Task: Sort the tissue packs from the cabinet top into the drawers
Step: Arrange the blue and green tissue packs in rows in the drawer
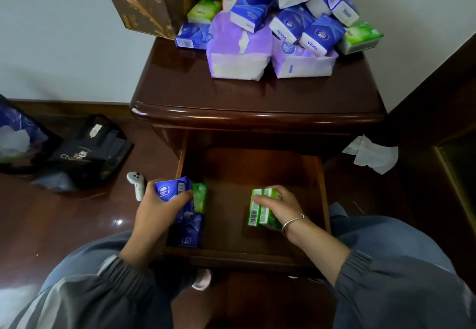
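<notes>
A pile of blue tissue packs (291, 12), green, pink and two large purple packs (238, 50) covers the back of the dark wooden cabinet top (180, 92). Below it, the open drawer (257, 174) holds a green pack (200, 197) and a blue pack (189, 231) at its left side. My left hand (157, 213) grips a blue tissue pack (171, 191) at the drawer's left edge. My right hand (280, 205) rests on green tissue packs (260, 210) at the drawer's right side, fingers curled over them.
A brown tissue box (149, 1) stands at the cabinet's back left. On the floor lie a white controller (136, 184), a black bag (90, 153) at left and crumpled white paper (371, 153) at right. A dark wooden furniture edge (453, 148) runs along the right.
</notes>
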Motion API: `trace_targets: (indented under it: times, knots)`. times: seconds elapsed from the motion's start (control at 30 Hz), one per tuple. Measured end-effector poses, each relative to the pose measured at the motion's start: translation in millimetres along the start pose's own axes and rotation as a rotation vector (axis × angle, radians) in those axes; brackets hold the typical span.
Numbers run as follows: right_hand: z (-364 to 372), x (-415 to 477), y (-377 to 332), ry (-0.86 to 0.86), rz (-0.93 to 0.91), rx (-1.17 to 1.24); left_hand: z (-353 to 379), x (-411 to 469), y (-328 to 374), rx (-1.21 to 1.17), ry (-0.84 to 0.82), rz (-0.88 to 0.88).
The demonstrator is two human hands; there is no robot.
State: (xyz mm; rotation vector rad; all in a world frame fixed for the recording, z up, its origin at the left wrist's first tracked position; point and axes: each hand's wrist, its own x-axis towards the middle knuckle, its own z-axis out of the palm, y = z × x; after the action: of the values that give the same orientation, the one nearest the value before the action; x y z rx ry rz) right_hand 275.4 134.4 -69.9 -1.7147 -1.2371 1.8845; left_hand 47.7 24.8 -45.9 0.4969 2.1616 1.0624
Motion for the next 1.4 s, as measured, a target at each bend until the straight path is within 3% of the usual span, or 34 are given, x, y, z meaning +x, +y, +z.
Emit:
trace_targets:
  times: [0.17,0.3,0.43,0.6,0.73,0.93,1.03,1.23,1.4]
  knots:
    - [31.1,18.5,20.2,0.028,-0.039,-0.159,-16.2,9.8,0.8,0.037,0.114,0.032]
    - [59.2,31.3,38.4,0.048,-0.031,-0.228,-18.9,11.3,-0.9,0.044,0.087,0.025]
    - [84.4,48.5,39.5,0.187,-0.032,-0.239,-23.8,10.7,1.0,0.02,0.085,0.03]
    - [108.7,62.6,25.9,0.276,-0.115,-0.484,-30.1,8.3,6.7,-0.025,0.054,0.028]
    - [115.3,67.7,19.1,0.181,-0.041,-0.555,-32.1,7.5,13.0,-0.033,0.036,0.044]
    - [91.3,63.4,24.9,0.106,0.081,-0.221,-30.9,2.4,22.0,-0.037,0.015,0.044]
    - [87.5,56.7,29.8,0.029,0.121,-0.26,-31.2,-0.4,24.5,-0.04,-0.007,0.036]
    - [102.0,52.4,32.0,-0.027,-0.051,-0.277,-32.8,-3.8,27.3,-0.041,-0.014,0.05]
    - [108.1,56.0,33.3,-0.049,-0.09,-0.364,-31.7,-2.2,26.8,-0.041,-0.022,0.05]
